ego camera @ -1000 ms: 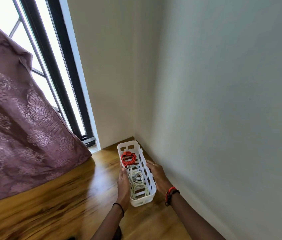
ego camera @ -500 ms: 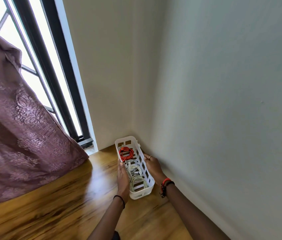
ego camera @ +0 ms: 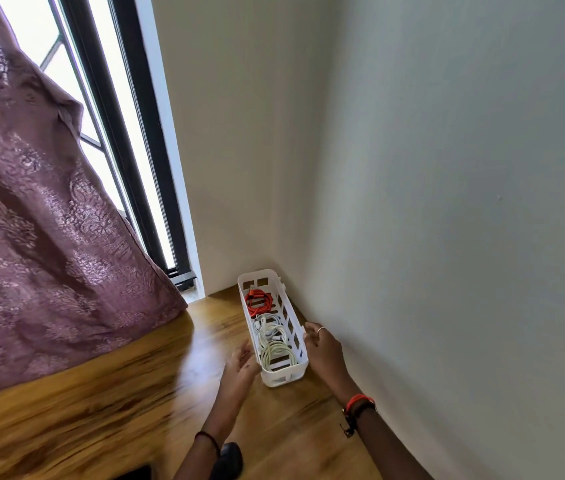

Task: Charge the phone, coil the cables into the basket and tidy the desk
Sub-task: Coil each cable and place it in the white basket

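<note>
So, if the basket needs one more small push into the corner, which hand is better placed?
Left hand, probably: it sits open at the white basket's near-left corner. The right hand is squeezed between basket and wall.

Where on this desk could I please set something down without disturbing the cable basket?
The widest bare wood lies between the curtain and the left hand. A smaller patch sits ahead of the white basket's left side, toward the window frame. It is crowded along the wall, where the basket and right hand fill the corner.
</note>
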{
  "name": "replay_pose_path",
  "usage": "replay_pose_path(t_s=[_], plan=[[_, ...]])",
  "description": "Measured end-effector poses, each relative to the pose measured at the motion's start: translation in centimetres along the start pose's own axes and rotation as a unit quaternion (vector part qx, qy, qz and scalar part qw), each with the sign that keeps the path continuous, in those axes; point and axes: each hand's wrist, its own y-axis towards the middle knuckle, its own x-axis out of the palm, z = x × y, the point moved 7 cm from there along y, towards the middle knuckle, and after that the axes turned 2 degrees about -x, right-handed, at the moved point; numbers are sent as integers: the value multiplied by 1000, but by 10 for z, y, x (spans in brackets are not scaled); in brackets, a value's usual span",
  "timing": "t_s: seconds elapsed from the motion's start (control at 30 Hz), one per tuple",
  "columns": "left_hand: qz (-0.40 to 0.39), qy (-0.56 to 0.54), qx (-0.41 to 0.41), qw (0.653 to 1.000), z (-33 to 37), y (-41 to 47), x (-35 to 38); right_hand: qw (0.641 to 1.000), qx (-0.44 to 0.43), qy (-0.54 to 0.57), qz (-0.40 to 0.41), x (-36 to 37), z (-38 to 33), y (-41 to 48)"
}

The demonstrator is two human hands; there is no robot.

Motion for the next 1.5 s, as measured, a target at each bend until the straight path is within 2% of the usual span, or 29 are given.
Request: replay_pose_path(t_s=[0.13,0.2,0.27,0.37,0.67,1.0,1.5], plan=[[-50,125,38,990,-9,-13,17,993,-82,-71,45,-7,-11,-21],[-14,166,60,984,-10,-13,18,977,-172,-111,51,-6,-26,-35],[36,170,67,982,-6,-9,16,958,-254,-130,20,2,-39,-47],[68,153,90,982,2,-11,18,938,-313,-146,-16,10,-48,-61],[70,163,103,979,15,4,30,910,-326,-256,-30,12,-41,-50],[78,174,104,976,29,23,37,884,-332,-329,-27,9,-49,-23],[82,158,77,981,30,28,52,875,-330,-353,-37,-5,-42,-17]])
